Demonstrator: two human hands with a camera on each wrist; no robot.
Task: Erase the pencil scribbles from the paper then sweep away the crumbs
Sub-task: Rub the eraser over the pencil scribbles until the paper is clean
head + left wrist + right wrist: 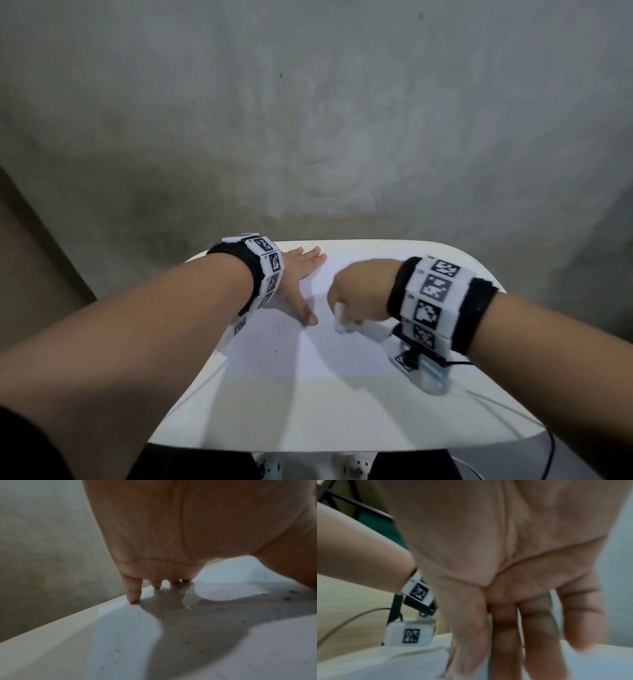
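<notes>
- Head view has the right hand [359, 291] curled over a white eraser [339, 317], pinching it down onto the paper [308, 353].
- Left hand [298, 274] lies flat with fingers spread, pinning the sheet's far left part, just beside the eraser.
- Paper sits on the white table [342, 421]; dark crumbs [288, 597] dot it in the left wrist view.
- My take: short firm strokes going away from the pinning hand, so the sheet doesn't buckle.
</notes>
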